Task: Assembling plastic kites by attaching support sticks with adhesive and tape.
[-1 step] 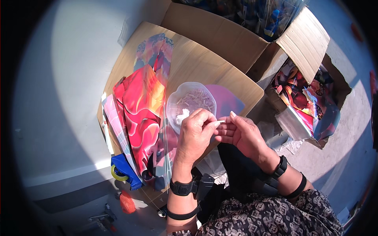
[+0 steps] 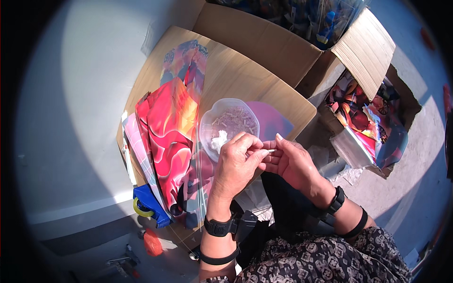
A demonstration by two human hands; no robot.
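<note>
Between the thumb and index finger of my left hand (image 2: 240, 160) is a small, thin white stick-like piece (image 2: 271, 150). My right hand (image 2: 297, 162) faces it, thumb raised and fingers stretched out, its fingertips close to the piece. Whether they touch it is hard to see. Just beyond my left hand stands a clear plastic bowl (image 2: 205, 123). Small pale pieces (image 2: 236, 118) lie scattered in it, along with a crumpled white lump (image 2: 218, 140). My left hand partly covers the bowl's near side.
Folded red and orange printed sheets (image 2: 167, 137) lie on the left of the wooden table (image 2: 255, 70). A blue tape dispenser (image 2: 153, 205) is at its near left edge. Cardboard boxes (image 2: 363, 47) stand beyond and to the right, one holding printed packaging (image 2: 373, 118). A wall (image 2: 80, 118) rises at left.
My left hand has shifted slightly right, bringing the white piece nearer my right hand's fingers. The right hand has barely moved.
</note>
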